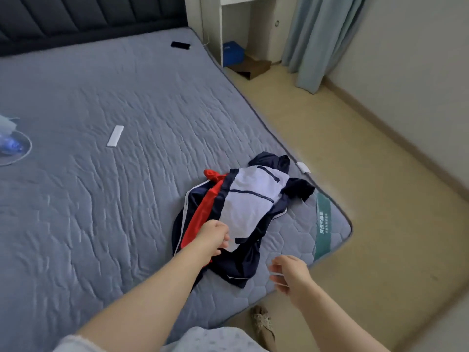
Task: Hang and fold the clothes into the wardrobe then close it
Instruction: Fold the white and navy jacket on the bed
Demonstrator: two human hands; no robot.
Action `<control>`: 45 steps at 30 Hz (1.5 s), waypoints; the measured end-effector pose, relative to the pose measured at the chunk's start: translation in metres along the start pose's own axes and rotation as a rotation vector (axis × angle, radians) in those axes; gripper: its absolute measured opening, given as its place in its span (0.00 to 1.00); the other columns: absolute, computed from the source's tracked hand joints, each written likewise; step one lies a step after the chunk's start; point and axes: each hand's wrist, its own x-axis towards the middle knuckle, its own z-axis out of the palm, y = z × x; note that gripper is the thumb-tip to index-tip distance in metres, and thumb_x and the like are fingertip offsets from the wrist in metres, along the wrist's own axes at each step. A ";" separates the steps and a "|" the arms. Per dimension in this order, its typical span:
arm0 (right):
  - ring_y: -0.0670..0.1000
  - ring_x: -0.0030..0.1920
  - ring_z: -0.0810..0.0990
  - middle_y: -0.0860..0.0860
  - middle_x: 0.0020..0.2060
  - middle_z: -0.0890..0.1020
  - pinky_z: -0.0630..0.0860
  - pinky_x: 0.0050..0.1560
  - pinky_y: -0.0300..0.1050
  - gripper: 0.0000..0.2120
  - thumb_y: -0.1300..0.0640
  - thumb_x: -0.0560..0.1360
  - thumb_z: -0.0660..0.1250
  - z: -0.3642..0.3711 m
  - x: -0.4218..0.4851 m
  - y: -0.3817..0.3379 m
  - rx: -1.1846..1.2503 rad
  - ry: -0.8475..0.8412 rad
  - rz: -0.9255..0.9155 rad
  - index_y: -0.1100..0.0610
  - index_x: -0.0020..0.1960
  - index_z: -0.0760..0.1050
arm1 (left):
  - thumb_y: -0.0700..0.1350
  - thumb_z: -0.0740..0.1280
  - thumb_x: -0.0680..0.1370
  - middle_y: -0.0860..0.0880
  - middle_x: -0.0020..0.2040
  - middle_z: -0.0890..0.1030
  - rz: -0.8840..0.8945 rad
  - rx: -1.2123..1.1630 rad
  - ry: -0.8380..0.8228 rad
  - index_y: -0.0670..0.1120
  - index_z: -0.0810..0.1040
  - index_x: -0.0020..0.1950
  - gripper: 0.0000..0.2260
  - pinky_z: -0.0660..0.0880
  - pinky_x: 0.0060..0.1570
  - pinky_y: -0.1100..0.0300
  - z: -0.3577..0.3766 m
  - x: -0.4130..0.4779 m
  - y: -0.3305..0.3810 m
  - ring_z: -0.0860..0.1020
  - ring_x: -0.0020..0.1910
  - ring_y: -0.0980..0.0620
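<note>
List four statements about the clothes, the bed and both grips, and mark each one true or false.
1. The clothes lie in a pile near a corner of the mattress. True.
2. The right-hand grip holds the clothes. False: it is open and apart from the pile.
3. The left-hand grip holds the pile's near edge. True.
4. The black device lies on the floor. False: it lies on the mattress, near the headboard.

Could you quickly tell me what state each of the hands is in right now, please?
Left hand: closed, gripping the navy, white and red clothes.
Right hand: open, holding nothing.
</note>
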 end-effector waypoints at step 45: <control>0.54 0.44 0.79 0.53 0.48 0.79 0.75 0.37 0.48 0.12 0.45 0.77 0.61 0.019 0.118 -0.090 0.059 -0.278 0.198 0.54 0.50 0.73 | 0.32 0.65 0.74 0.52 0.34 0.84 0.326 -0.534 0.229 0.47 0.77 0.44 0.10 0.79 0.34 0.61 -0.008 0.095 0.072 0.82 0.34 0.53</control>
